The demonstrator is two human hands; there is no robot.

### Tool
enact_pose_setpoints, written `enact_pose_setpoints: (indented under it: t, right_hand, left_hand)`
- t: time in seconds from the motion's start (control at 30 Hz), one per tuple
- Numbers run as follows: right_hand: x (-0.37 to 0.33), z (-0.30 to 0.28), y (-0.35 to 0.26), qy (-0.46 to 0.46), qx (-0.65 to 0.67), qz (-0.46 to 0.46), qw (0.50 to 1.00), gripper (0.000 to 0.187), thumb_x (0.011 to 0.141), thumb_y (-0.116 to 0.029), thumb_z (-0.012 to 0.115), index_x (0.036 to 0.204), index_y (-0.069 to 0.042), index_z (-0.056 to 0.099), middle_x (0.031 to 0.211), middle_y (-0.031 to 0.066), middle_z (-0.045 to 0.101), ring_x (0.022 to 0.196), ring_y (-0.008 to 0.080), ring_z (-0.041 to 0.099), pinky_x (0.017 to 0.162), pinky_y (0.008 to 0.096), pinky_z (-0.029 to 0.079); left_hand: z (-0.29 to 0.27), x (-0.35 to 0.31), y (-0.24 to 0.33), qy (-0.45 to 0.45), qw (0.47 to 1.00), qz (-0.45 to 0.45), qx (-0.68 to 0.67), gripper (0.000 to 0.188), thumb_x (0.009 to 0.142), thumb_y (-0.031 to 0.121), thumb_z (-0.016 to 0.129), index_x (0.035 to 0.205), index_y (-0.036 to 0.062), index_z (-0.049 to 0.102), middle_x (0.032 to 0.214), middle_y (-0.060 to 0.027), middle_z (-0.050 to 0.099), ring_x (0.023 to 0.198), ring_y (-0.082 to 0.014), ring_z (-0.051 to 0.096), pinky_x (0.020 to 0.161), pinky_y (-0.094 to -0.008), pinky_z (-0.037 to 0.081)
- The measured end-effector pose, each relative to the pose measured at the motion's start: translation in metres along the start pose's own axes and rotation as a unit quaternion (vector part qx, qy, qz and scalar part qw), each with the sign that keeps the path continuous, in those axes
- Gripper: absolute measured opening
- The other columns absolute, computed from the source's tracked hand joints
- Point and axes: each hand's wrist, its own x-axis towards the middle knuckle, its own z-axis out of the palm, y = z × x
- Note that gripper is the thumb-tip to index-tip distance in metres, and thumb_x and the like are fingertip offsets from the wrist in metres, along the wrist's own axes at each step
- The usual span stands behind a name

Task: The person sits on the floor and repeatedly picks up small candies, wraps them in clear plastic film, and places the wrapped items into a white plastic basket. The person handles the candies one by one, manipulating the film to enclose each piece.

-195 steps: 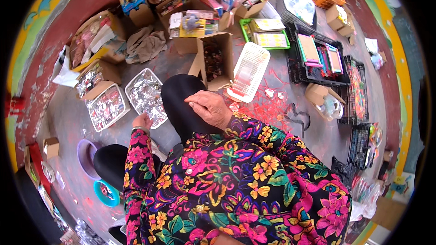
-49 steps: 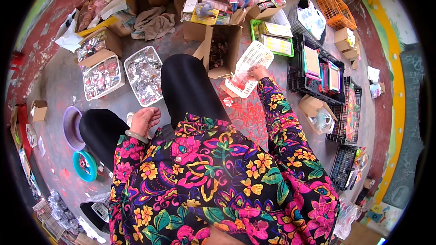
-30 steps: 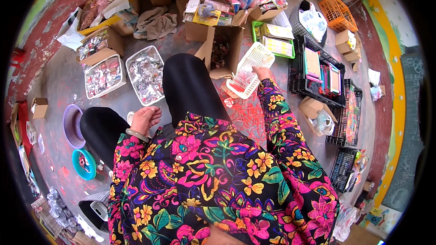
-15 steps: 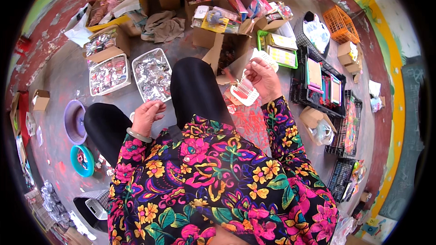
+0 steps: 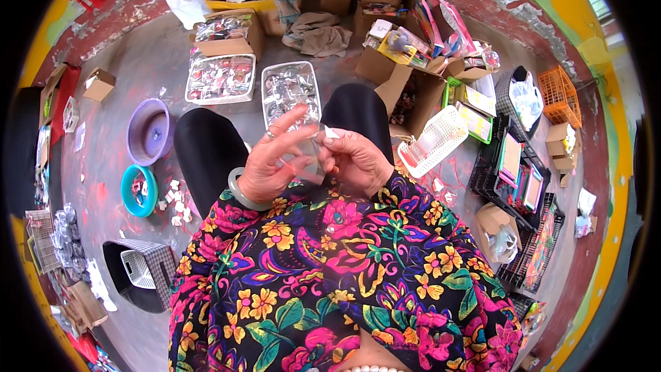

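In front of my lap, my right hand (image 5: pixel 361 160) pinches a small clear plastic bag (image 5: pixel 313 165) between thumb and fingers. A small white corner shows at its fingertips. My left hand (image 5: pixel 268 165), with a pale bangle at the wrist, has its fingers spread and slightly blurred against the bag's other side. Whether anything is inside the bag I cannot make out. Beyond my hands, between my knees, stands a white tray (image 5: pixel 290 76) full of small shiny packets. To the right of my knee sits a white perforated basket (image 5: pixel 441 139), with reddish pieces near its left end.
A second white tray (image 5: pixel 220 98) of packets stands before an open carton (image 5: pixel 249 36). On the left are a purple basin (image 5: pixel 135 145) and a teal basin (image 5: pixel 127 196). At right, black crates (image 5: pixel 482 158) line the floor below an orange crate (image 5: pixel 559 96). A cardboard box (image 5: pixel 427 107) stands ahead.
My hands, apart before, have come together at the clear bag. The right one moved in from beside the white basket. The whole view has shifted, so the room's things appear farther right.
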Motion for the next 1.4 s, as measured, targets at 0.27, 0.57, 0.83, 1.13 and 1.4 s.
enact_pose_setpoints:
  t: [0.27, 0.57, 0.83, 1.13, 1.4]
  right_hand:
    - [0.003, -0.002, 0.008, 0.105, -0.114, 0.061, 0.986, 0.027, 0.089, -0.024, 0.051, 0.104, -0.002, 0.052, 0.088, 0.0111, 0.062, 0.072, 0.0148, 0.061, 0.059, 0.0225, 0.048]
    - [0.021, -0.005, 0.007, 0.1, -0.437, -0.193, 0.873, 0.047, 0.078, -0.007, 0.063, 0.12, -0.002, 0.044, 0.106, 0.0052, 0.054, 0.101, 0.0116, 0.049, 0.082, 0.0231, 0.043]
    - [0.047, -0.031, 0.035, 0.123, -0.457, -0.146, 0.869, 0.012, 0.074, -0.009, 0.061, 0.081, 0.001, 0.064, 0.065, 0.0012, 0.06, 0.063, 0.007, 0.054, 0.056, 0.0221, 0.044]
    - [0.043, -0.038, 0.031, 0.072, -0.537, -0.184, 0.82, 0.015, 0.075, -0.011, 0.065, 0.083, 0.001, 0.063, 0.075, 0.0038, 0.06, 0.072, 0.0104, 0.055, 0.066, 0.0247, 0.045]
    - [0.047, -0.034, 0.034, 0.056, -0.558, -0.408, 0.721, 0.011, 0.079, -0.009, 0.061, 0.081, 0.001, 0.062, 0.081, 0.0104, 0.061, 0.078, 0.022, 0.059, 0.07, 0.0282, 0.046]
  left_hand:
    - [0.001, -0.015, -0.023, 0.077, 0.907, -0.299, -0.287, 0.015, 0.085, 0.006, 0.055, 0.097, -0.0011, 0.06, 0.101, -0.0132, 0.061, 0.088, -0.0169, 0.061, 0.061, -0.0222, 0.051]
    - [0.013, -0.032, -0.065, 0.127, 0.881, -0.376, -0.256, 0.012, 0.083, 0.008, 0.058, 0.091, -0.0009, 0.058, 0.08, -0.0062, 0.063, 0.07, -0.0105, 0.059, 0.061, -0.0206, 0.047]
    - [0.024, -0.046, -0.084, 0.056, 0.92, -0.379, -0.082, 0.014, 0.08, 0.008, 0.061, 0.088, -0.0031, 0.062, 0.072, -0.0043, 0.061, 0.066, -0.0086, 0.056, 0.059, -0.0232, 0.046]
    - [0.023, -0.04, -0.079, 0.066, 0.955, -0.289, -0.027, 0.015, 0.078, 0.01, 0.064, 0.083, -0.0031, 0.065, 0.075, -0.0072, 0.064, 0.067, -0.011, 0.058, 0.062, -0.0235, 0.045]
    - [0.026, -0.033, -0.073, 0.116, 0.975, -0.133, 0.136, 0.009, 0.073, 0.002, 0.06, 0.082, 0.0012, 0.06, 0.085, -0.0129, 0.063, 0.08, -0.0256, 0.06, 0.073, -0.0318, 0.046]
